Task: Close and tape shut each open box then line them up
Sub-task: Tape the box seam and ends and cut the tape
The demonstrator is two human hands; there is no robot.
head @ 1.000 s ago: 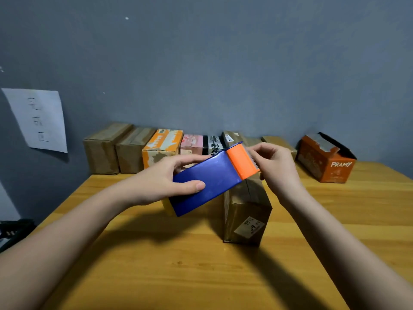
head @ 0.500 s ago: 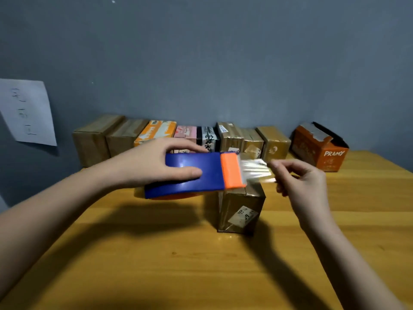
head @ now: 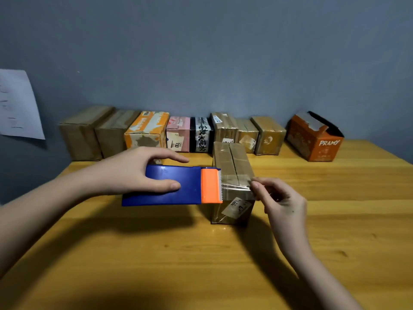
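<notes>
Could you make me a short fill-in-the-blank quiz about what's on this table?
1. The left hand holds a blue and ____ tape dispenser.
2. The right hand pinches the clear ____ across the brown box.
3. The open box by the wall reads ____.

Missing words: orange; tape; PRAMY

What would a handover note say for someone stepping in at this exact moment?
Left hand grips the blue tape dispenser, its orange cutter end at the brown box mid-table.
Right hand pinches the clear tape end, stretched across the box top near its front edge.
Done: eight closed boxes lined up along the wall.
Left: press down and cut this strip, move the box into the row, then close and tape the open orange PRAMY box.
</notes>
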